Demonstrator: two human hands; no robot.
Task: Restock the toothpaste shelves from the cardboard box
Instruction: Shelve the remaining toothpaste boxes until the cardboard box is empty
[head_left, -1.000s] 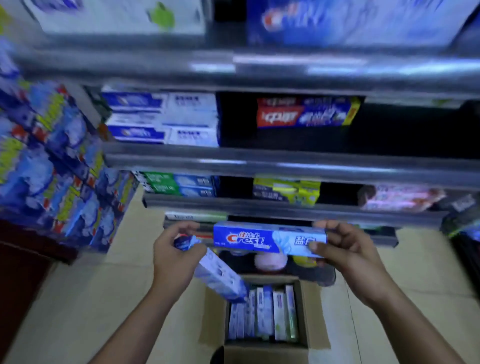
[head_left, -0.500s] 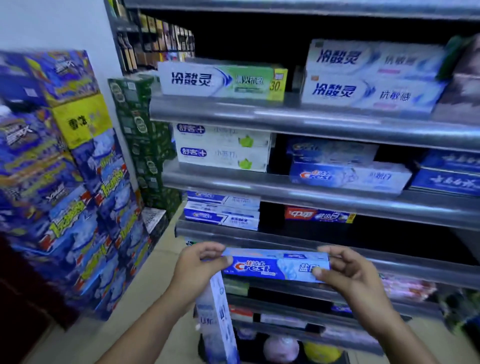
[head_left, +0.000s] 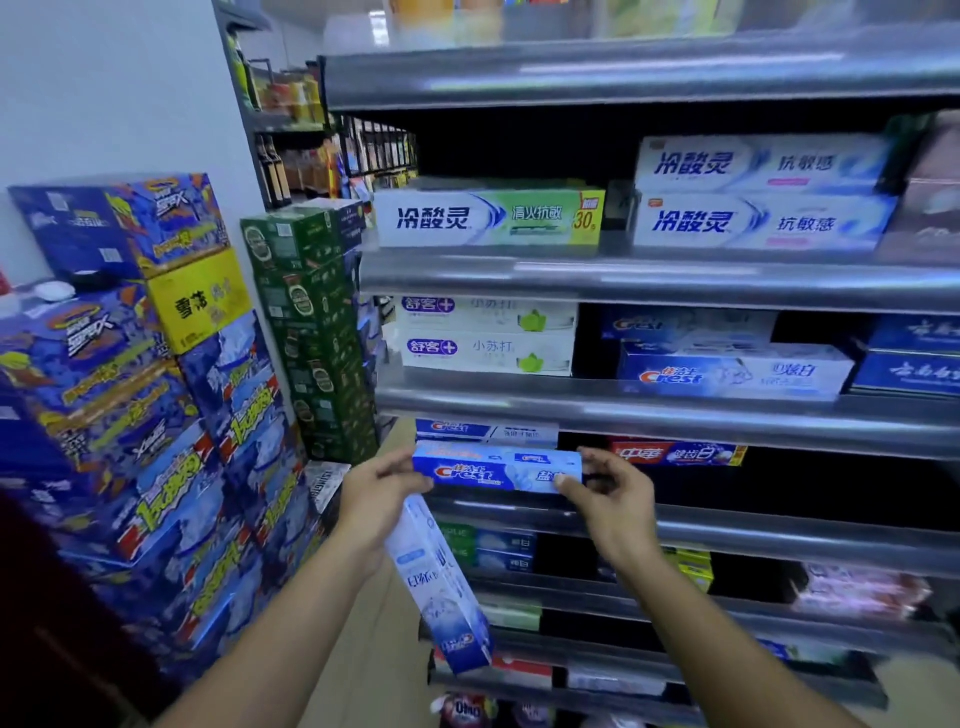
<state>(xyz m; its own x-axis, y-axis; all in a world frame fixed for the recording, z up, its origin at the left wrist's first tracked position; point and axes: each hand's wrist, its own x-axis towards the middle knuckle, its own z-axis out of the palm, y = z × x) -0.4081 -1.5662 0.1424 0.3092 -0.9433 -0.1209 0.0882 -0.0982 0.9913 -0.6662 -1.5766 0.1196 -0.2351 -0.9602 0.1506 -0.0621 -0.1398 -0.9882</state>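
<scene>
The left hand (head_left: 382, 499) and the right hand (head_left: 613, 499) hold a long blue cardboard Crest toothpaste box (head_left: 496, 470) level between them. The left hand's thumb and fingers are curled round the box's left end, and the right hand's fingertips pinch its right end. The box is at the left end of a grey metal shelf (head_left: 753, 530), at its front edge. Whether the box rests on the shelf or is held just above it cannot be told.

The left hand also grips a second, pale blue and white toothpaste box (head_left: 436, 582) by its upper end. This one hangs tilted down and to the right, in front of the lower shelves.

Just behind the held box, another blue and white Crest box (head_left: 483, 430) lies on the same shelf. A red and blue toothpaste box (head_left: 675, 453) sits near the right hand.

The shelf above carries white boxes with a green leaf mark (head_left: 488, 353) at its left end. To the left of the shelving stand stacked blue printed cartons (head_left: 130, 415), a yellow carton (head_left: 200, 301) and dark green cartons (head_left: 317, 332).
</scene>
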